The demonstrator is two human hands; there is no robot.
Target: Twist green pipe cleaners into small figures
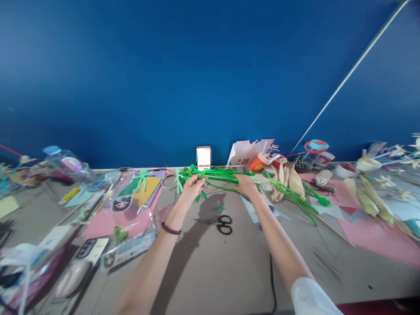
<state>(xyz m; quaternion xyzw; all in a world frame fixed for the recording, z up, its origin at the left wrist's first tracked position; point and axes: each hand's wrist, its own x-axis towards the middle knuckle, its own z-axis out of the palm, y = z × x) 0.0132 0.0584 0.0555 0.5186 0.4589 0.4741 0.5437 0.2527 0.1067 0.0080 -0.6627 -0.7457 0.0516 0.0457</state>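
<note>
A bundle of long green fuzzy stems, like pipe cleaners [219, 174], lies across the back of the table near the wall. My left hand [193, 188] is closed at the bundle's left end, pinching a short green fuzzy piece [202, 174]. At the right end, my right hand [246, 185] has its fingers closed around some of the stems; part of the grip is hidden. Black-handled scissors [224, 225] lie on the table between my forearms, blades pointing left. Small green scraps [222, 208] are just above them.
A lit phone [204, 156] stands against the blue wall. Orange paper cups [257, 163], dried husks [295, 183] and more green stems [297, 197] are on the right. Clear plastic packaging over pink paper [111, 221], a computer mouse [72, 278] and a bottle [67, 162] are on the left.
</note>
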